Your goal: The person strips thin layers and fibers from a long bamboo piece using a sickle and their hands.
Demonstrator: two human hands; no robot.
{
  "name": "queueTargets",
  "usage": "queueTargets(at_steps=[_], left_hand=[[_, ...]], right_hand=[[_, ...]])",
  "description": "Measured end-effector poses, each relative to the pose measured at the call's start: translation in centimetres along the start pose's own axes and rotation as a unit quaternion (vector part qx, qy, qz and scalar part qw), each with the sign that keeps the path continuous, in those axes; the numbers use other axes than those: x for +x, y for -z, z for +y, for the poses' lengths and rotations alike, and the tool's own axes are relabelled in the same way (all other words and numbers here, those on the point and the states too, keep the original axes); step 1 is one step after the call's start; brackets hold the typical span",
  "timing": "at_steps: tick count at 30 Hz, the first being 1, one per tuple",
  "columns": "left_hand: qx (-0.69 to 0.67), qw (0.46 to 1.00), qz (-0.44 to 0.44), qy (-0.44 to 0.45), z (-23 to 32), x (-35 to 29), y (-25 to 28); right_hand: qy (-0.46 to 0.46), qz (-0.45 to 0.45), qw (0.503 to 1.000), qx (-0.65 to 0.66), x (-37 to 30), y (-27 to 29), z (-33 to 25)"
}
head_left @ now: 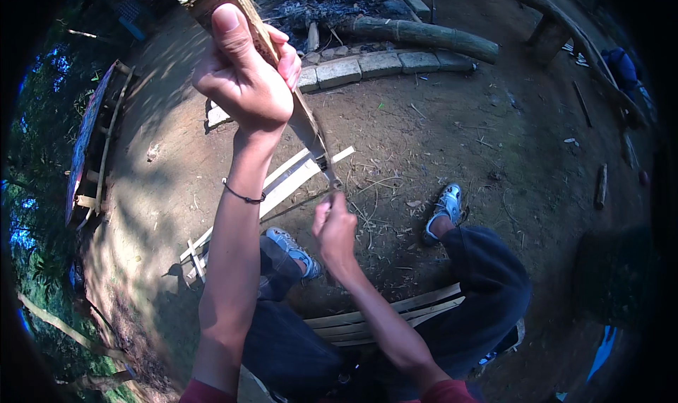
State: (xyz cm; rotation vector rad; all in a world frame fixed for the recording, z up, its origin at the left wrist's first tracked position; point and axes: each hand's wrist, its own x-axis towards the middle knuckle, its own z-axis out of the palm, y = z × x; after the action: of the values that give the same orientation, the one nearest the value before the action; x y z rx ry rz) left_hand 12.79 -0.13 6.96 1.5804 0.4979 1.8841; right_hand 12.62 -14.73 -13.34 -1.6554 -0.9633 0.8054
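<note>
My left hand (pixel 247 78) is raised high at the upper left, its fingers wrapped around a long split piece of wood or bamboo (pixel 265 46) with a rough, pale end. The piece slants down toward my right hand (pixel 335 226), which is closed around the handle of a long-bladed knife (pixel 308 130). The blade points up along the lower part of the piece; whether its edge touches cannot be made out. Below, pale split bamboo strips (pixel 289 184) lie on the ground by my left shoe (pixel 293 251).
More strips (pixel 385 315) lie across beneath my legs. Ahead, a stone border (pixel 381 65) edges an ash-covered fire pit, with a thick bamboo pole (pixel 427 37) over it. A low bamboo-framed bench (pixel 102 145) stands at left. A log rail (pixel 565 29) runs along the upper right.
</note>
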Motion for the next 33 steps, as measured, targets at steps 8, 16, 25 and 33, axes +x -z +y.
queueTargets(at_steps=[8,16,25,33], left_hand=[[0.005,1.0,0.017,0.017,0.2,0.4,1.3],[0.028,0.999,0.012,-0.009,-0.5,1.7,2.2],[0.057,0.998,0.009,-0.005,-0.7,3.6,2.5],[0.108,0.993,0.047,0.027,-2.5,5.7,5.7]], right_hand=[[-0.042,0.072,0.997,0.009,-0.3,0.0,9.6],[-0.033,0.084,0.946,0.31,2.5,4.9,-3.3],[-0.071,0.022,0.997,0.0,1.9,-5.9,13.1],[-0.068,0.078,0.981,0.165,6.8,1.1,3.4]])
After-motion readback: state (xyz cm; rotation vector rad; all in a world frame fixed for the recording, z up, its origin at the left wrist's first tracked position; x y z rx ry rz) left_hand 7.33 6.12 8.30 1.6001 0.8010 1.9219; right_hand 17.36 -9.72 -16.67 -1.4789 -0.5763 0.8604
